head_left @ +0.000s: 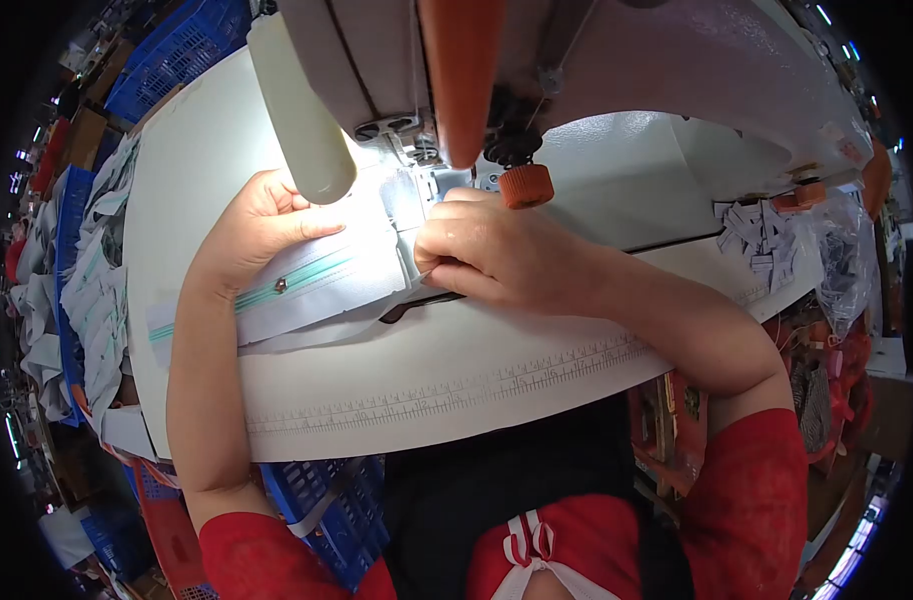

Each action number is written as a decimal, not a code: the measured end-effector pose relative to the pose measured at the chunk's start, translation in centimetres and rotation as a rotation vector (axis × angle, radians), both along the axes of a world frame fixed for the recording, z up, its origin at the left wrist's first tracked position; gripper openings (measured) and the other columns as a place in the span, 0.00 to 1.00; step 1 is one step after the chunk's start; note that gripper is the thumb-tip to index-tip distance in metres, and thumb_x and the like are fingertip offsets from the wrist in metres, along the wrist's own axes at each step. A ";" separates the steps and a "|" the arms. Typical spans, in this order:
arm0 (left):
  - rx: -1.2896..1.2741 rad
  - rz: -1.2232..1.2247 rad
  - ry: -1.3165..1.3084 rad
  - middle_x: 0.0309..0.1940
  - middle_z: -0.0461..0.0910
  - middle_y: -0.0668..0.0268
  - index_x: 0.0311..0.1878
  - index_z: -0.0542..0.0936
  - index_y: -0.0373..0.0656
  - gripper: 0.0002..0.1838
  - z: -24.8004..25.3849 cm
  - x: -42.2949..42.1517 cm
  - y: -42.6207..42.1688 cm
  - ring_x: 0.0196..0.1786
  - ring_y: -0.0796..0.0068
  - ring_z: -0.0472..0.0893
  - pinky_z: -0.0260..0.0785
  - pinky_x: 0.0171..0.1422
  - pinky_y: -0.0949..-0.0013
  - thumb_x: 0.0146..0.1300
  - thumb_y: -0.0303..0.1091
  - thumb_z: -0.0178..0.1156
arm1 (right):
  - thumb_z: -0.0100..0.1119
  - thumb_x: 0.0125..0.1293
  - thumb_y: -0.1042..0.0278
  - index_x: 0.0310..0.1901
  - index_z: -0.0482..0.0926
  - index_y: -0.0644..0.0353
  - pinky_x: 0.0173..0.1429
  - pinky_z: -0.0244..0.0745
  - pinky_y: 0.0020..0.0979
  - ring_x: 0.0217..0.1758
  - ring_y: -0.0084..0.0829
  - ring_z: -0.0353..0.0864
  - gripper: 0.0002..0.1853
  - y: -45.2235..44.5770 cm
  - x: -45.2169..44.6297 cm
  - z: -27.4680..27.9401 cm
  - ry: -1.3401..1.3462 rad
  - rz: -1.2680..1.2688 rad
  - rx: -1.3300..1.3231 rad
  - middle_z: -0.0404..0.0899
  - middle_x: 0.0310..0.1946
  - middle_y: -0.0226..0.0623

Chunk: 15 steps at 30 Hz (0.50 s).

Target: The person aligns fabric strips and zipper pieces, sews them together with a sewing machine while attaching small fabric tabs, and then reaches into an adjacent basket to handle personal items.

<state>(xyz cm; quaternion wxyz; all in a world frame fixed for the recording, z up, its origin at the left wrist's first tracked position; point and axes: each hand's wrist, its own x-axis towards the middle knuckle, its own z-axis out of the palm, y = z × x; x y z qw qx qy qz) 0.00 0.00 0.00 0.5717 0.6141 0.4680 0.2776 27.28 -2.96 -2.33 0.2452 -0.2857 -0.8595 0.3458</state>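
Note:
A white fabric piece [327, 300] with a green-edged zipper [307, 271] and a small metal slider [281, 285] lies on the white sewing table. My left hand [277, 215] rests on its upper left part, thumb stretched out and the other fingers partly hidden behind the machine's pale cover. Right of the fabric, my right hand [492, 250] has its fingers curled together at the fabric's right edge, close to the needle area. The sewing machine head [397, 60] hangs over both hands, and bright light washes out the cloth near the presser foot.
A printed ruler [457, 393] runs along the table's front edge. Small white labels [757, 240] and a clear plastic bag [845, 255] are at the right. Fabric pieces [102, 280] are piled at the left. Blue baskets [182, 55] stand behind and below the table.

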 end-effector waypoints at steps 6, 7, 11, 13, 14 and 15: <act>0.003 0.027 0.021 0.27 0.83 0.67 0.42 0.82 0.33 0.09 0.2 0.2 -0.1 0.22 0.90 0.73 0.64 0.25 0.90 0.58 0.18 0.65 | 0.59 0.57 0.78 0.28 0.72 0.54 0.43 0.63 0.29 0.34 0.28 0.65 0.07 0.0 0.2 0.5 -0.059 0.019 -0.062 0.69 0.25 0.25; -0.004 0.024 0.018 0.28 0.83 0.67 0.42 0.82 0.33 0.09 0.2 0.1 -0.1 0.23 0.90 0.74 0.64 0.25 0.90 0.57 0.18 0.65 | 0.59 0.57 0.78 0.28 0.71 0.54 0.43 0.63 0.29 0.34 0.28 0.65 0.07 0.1 0.3 0.5 -0.067 0.020 -0.082 0.69 0.25 0.25; -0.027 0.042 -0.035 0.29 0.83 0.67 0.42 0.82 0.33 0.09 0.5 0.3 -0.2 0.26 0.89 0.75 0.65 0.28 0.90 0.57 0.17 0.65 | 0.59 0.56 0.80 0.27 0.71 0.54 0.42 0.63 0.29 0.34 0.28 0.65 0.09 -0.1 0.6 1.0 -0.067 0.019 -0.151 0.69 0.25 0.25; -0.034 0.094 -0.141 0.30 0.82 0.68 0.41 0.82 0.34 0.08 0.8 0.6 -0.5 0.27 0.89 0.74 0.66 0.31 0.89 0.57 0.18 0.65 | 0.59 0.55 0.81 0.26 0.70 0.54 0.42 0.63 0.29 0.34 0.28 0.65 0.10 -0.2 0.7 1.6 -0.048 0.021 -0.202 0.69 0.25 0.25; -0.037 0.122 -0.193 0.30 0.81 0.69 0.40 0.81 0.35 0.08 0.9 0.5 -0.7 0.28 0.89 0.74 0.66 0.33 0.88 0.57 0.18 0.64 | 0.59 0.55 0.81 0.26 0.69 0.54 0.42 0.63 0.29 0.34 0.28 0.65 0.10 -0.2 0.6 1.8 -0.038 0.024 -0.227 0.69 0.25 0.25; -0.036 0.126 -0.191 0.30 0.81 0.69 0.40 0.81 0.35 0.08 1.0 0.1 -0.7 0.28 0.89 0.74 0.66 0.33 0.88 0.57 0.18 0.64 | 0.59 0.55 0.81 0.26 0.69 0.54 0.42 0.63 0.29 0.34 0.28 0.65 0.10 -0.2 0.6 1.7 -0.037 0.029 -0.226 0.69 0.25 0.25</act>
